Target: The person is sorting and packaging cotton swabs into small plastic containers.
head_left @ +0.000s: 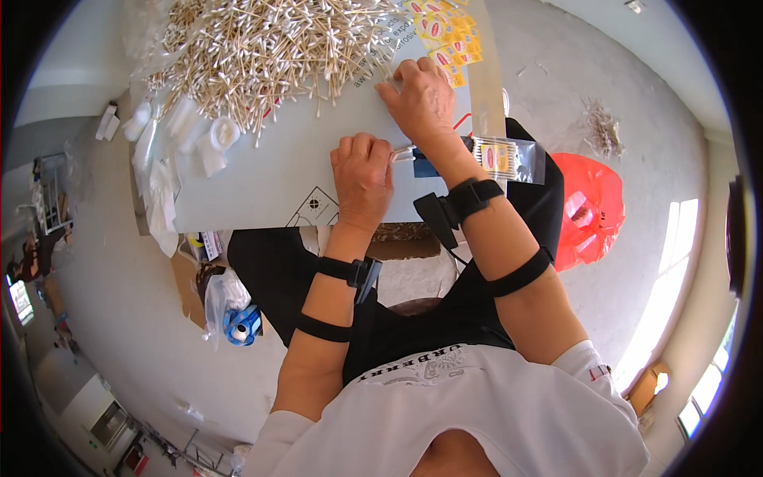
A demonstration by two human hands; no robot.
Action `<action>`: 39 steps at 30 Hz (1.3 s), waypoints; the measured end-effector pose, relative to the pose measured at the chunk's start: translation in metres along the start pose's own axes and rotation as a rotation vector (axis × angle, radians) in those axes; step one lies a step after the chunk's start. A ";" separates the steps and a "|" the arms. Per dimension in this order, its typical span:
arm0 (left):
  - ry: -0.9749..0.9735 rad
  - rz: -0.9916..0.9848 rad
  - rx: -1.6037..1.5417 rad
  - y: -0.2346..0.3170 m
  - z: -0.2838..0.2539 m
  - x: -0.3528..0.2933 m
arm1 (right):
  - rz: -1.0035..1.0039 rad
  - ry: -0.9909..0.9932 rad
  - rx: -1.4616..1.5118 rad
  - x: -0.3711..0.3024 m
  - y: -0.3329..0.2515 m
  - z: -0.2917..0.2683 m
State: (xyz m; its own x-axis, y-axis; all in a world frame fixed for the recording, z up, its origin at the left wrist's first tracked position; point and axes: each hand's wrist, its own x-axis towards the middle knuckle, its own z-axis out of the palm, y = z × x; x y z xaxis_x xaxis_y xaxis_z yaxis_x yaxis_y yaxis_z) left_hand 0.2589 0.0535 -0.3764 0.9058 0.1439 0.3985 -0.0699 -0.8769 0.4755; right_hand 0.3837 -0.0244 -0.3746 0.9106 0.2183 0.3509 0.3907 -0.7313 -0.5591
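My left hand (362, 181) is closed in a loose fist over the grey board (270, 171). A small bundle of pale sticks, seemingly cotton swabs (403, 153), pokes out on its right side. My right hand (423, 99) reaches farther out with curled fingers, at the right edge of a large heap of cotton swabs (262, 56). Whatever lies between its thumb and fingertips is hidden. Just beyond that hand are several yellow printed cards (445, 36). Under my right wrist, a clear packet of swabs with a yellow card (499, 157) overhangs the board's right edge.
Rolled clear plastic bags (216, 143) lie at the board's left edge. A red plastic bag (588, 211) sits on the floor to the right, with a scattered small pile (602, 129) beyond it. Left of my legs are a cardboard piece (187, 286) and a blue item (242, 325).
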 end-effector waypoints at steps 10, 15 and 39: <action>-0.026 -0.002 -0.062 -0.002 -0.002 -0.002 | 0.034 -0.273 0.044 -0.026 0.010 -0.024; 0.046 -0.050 -0.039 0.001 -0.002 0.000 | -0.070 -0.314 0.143 -0.034 0.017 -0.035; 0.003 -0.055 0.050 -0.002 -0.002 -0.004 | -0.214 -0.319 0.132 -0.004 0.020 -0.020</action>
State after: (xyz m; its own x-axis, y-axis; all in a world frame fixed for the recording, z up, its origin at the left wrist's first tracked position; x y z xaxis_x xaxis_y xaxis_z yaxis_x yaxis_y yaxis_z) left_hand 0.2545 0.0557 -0.3773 0.9064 0.1942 0.3752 0.0014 -0.8894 0.4571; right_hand 0.3850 -0.0529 -0.3725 0.7947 0.5615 0.2308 0.5711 -0.5625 -0.5978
